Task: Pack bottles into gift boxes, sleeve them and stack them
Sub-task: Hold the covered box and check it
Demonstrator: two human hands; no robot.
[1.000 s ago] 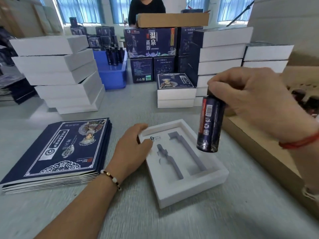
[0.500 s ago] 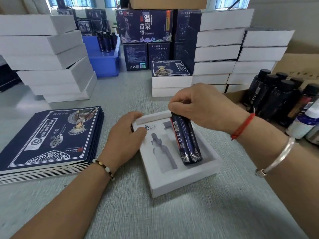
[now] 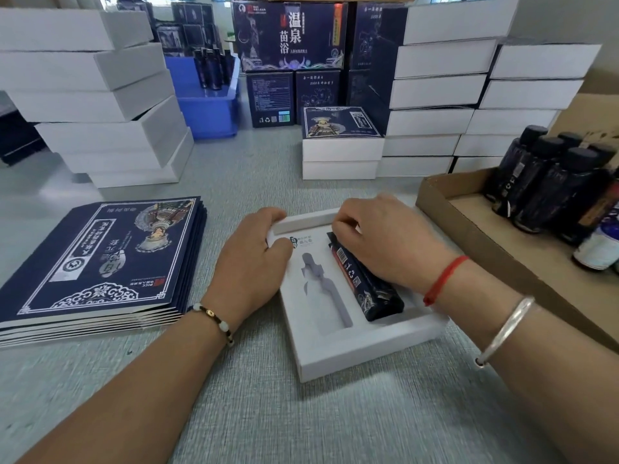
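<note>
- Right hand (image 3: 385, 242) presses dark bottle (image 3: 368, 289) into right slot of white gift box (image 3: 351, 360).
- Left hand (image 3: 251, 259) grips the box's left edge.

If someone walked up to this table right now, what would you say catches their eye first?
Most likely the dark navy bottle lying in the right-hand slot of the open white gift box at the table's centre, with the right hand pressing on it and the left hand gripping the box's left edge. Next, the stack of navy printed sleeves at the left and the white box stacks behind.
</note>
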